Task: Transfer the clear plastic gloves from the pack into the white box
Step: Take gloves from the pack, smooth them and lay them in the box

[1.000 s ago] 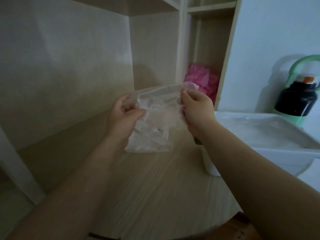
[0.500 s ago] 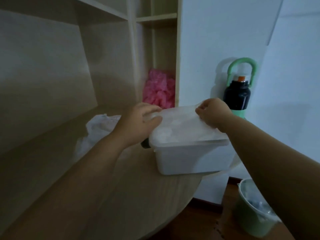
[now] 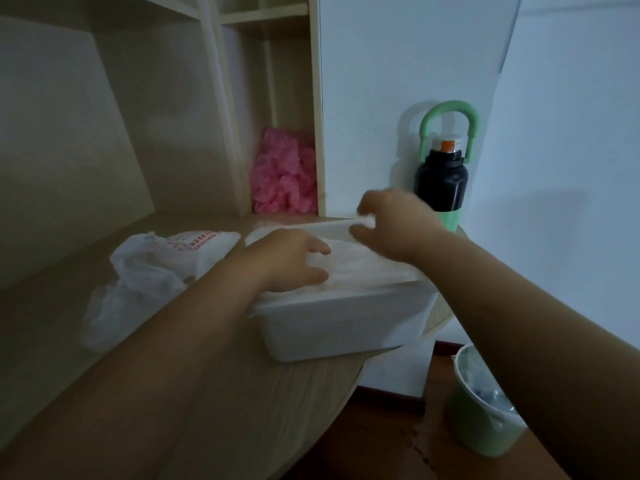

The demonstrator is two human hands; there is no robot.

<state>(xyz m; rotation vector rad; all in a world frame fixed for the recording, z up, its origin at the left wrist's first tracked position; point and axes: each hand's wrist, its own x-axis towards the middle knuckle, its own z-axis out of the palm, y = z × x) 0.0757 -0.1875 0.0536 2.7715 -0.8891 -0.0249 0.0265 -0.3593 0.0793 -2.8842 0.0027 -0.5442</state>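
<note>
White box (image 3: 346, 327) at the desk (image 3: 284, 393) edge, clear gloves (image 3: 367, 268) laid inside.
Your left grip (image 3: 291, 259) rests on the stack, fingers bent and thumb apart; a pinch cannot be confirmed. Your right grip (image 3: 391, 223), blurred at the far rim, is unreadable. The slack pack (image 3: 156, 271) lies beside the box, so this batch looks transferred and only tucking remains. One second ago both grips held the gloves above the desk.

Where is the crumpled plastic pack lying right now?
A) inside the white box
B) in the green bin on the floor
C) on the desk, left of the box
C: the pack lies crumpled on the desk, left of the white box.
</note>
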